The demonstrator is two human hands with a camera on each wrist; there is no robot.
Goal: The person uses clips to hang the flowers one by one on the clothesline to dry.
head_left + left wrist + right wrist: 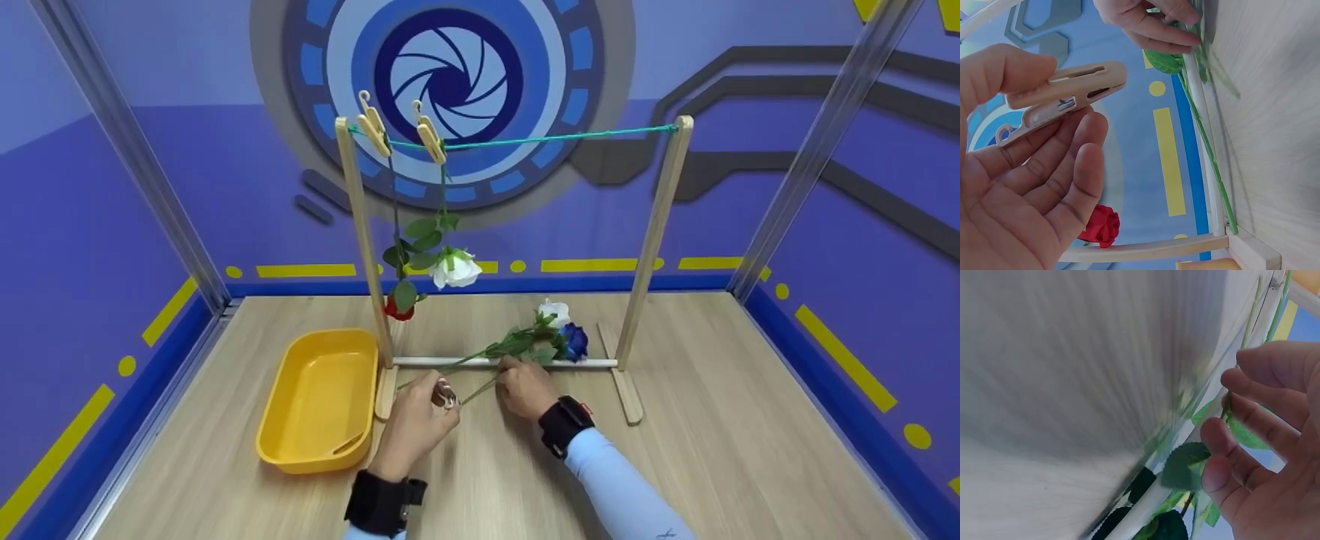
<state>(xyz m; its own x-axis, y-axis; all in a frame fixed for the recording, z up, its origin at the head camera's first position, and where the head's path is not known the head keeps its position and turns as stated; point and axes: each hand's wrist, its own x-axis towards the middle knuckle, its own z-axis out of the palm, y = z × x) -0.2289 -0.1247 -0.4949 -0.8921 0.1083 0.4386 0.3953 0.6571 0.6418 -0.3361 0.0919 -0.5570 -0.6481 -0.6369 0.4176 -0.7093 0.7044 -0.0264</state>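
Observation:
My left hand (420, 427) holds a beige clothespin (1067, 84) between thumb and fingers, its hooked end towards the palm. To its right, my right hand (527, 388) pinches the thin stem (480, 390) of an artificial rose, low by the white crossbar (450, 362). Beyond that hand lie a white rose (553, 312) and a blue rose (575, 341), their green leaves (514, 343) overlapping. A second stem (1213, 163) runs along the crossbar. Which bloom belongs to the pinched stem I cannot tell.
A green line (525, 140) spans the wooden posts. Two clothespins (431, 142) on it hold a hanging white rose (455, 270) and a red rose (400, 309), heads down. Left of the frame stands a yellow tray (281, 405) with a small brown item (347, 444) inside.

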